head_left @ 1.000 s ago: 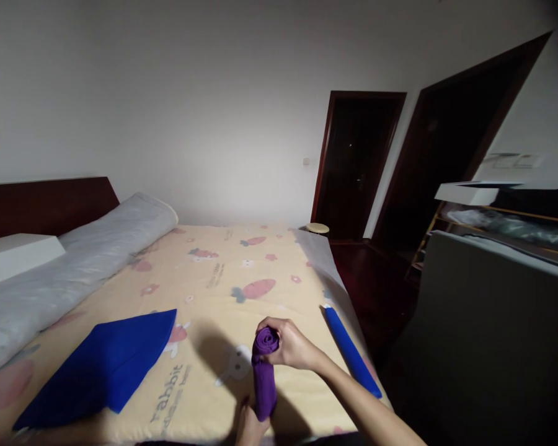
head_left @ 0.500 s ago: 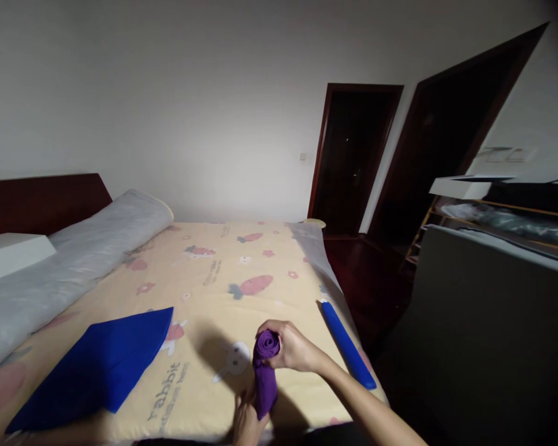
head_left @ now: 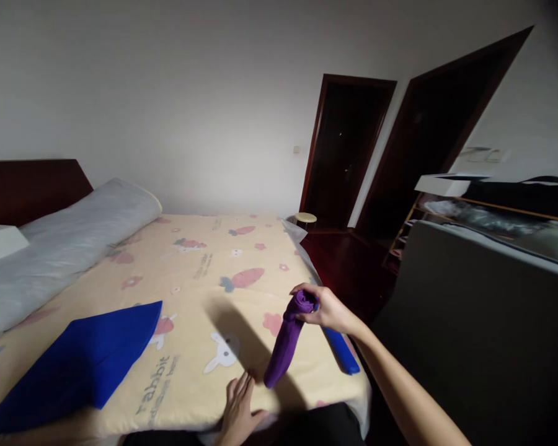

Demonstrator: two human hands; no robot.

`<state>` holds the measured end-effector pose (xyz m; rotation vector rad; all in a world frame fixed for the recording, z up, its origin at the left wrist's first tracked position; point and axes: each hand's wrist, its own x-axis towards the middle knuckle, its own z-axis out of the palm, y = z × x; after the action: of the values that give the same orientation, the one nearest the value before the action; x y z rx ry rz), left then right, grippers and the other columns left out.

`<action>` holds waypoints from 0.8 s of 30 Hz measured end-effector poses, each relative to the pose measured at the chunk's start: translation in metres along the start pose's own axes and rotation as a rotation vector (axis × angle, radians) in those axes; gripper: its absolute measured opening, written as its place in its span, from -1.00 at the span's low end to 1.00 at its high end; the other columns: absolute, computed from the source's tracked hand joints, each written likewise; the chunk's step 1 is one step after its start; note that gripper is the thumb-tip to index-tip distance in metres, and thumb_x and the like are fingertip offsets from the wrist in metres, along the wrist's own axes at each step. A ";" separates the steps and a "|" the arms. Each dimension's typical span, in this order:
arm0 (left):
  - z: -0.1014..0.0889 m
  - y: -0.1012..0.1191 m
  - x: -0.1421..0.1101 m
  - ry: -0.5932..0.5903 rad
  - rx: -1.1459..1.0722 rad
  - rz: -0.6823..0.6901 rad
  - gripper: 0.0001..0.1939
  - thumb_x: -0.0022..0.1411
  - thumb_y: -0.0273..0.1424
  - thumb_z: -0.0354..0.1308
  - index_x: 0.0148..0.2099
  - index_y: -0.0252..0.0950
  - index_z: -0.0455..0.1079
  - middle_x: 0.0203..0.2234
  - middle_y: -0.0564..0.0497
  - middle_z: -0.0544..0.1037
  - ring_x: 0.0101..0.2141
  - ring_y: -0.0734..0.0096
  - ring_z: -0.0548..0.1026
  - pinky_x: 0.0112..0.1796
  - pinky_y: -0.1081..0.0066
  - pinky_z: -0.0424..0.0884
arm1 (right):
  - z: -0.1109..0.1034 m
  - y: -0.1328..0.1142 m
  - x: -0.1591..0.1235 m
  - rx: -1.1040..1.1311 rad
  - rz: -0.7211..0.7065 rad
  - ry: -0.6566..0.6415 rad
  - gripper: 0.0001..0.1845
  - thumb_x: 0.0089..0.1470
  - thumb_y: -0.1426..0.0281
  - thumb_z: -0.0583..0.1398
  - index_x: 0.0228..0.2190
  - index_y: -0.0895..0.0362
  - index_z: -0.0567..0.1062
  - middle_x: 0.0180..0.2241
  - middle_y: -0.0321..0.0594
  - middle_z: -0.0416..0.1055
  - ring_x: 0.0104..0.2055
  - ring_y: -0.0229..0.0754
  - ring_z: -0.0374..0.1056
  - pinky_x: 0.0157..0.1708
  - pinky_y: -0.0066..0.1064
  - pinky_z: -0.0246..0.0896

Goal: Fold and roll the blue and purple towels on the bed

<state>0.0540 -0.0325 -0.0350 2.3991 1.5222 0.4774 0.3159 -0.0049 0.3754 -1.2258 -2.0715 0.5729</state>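
Note:
A rolled-up purple cloth (head_left: 286, 347) is in the grip of my right hand (head_left: 328, 308), whose fingers wrap round its upper end. The spiral of the roll shows at the top, and the lower end slants down to the left above the bed. My left hand (head_left: 240, 406) lies open on the sheet at the near edge, fingers apart, just left of the roll and not touching it. To the left, a blue cloth (head_left: 88, 353) is spread flat. Behind my right forearm, a long blue roll (head_left: 341, 350) lies along the right edge, partly hidden.
The bed (head_left: 204, 328) has a yellow sheet with rabbits and carrots. A grey rolled mattress or quilt (head_left: 74, 254) lies along its left side, with a white box (head_left: 2, 241). At right stand a dark panel (head_left: 474, 310) and a loaded shelf (head_left: 502, 207). A round stool (head_left: 305, 218) is beyond.
My right hand has lifted the purple roll up and to the right, away from my left hand. The left hand has let go and now rests on the bed. The view has shifted slightly.

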 end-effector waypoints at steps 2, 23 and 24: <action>0.000 0.000 0.000 0.013 0.009 0.063 -0.14 0.07 -0.21 0.22 0.37 -0.11 -0.02 0.32 -0.05 0.15 0.30 0.08 0.11 0.25 -0.03 0.06 | -0.015 0.012 -0.005 -0.018 0.034 0.015 -0.56 -0.16 0.32 0.35 -0.17 0.13 0.46 -0.29 -0.25 0.49 -0.29 -0.17 0.39 -0.25 -0.40 0.31; 0.018 -0.017 0.005 0.019 0.026 0.116 0.04 -0.02 -0.37 0.22 0.39 0.10 -0.29 0.31 0.09 0.12 0.27 0.11 0.17 0.18 0.01 0.21 | -0.083 0.144 0.054 -0.647 0.095 0.391 -0.65 0.04 0.41 0.16 -0.09 0.13 0.42 -0.23 -0.15 0.46 -0.17 -0.06 0.35 -0.16 -0.28 0.25; 0.018 -0.018 0.006 0.007 0.021 0.116 0.04 -0.03 -0.37 0.23 0.38 0.11 -0.27 0.31 0.10 0.12 0.27 0.09 0.18 0.17 0.00 0.22 | -0.079 0.145 0.050 -0.660 0.070 0.412 -0.64 0.07 0.42 0.14 -0.05 0.13 0.40 -0.18 -0.11 0.45 -0.13 -0.05 0.33 -0.12 -0.25 0.24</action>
<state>0.0482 -0.0204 -0.0574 2.5142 1.4025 0.4967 0.4423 0.1101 0.3509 -1.6137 -1.9082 -0.3580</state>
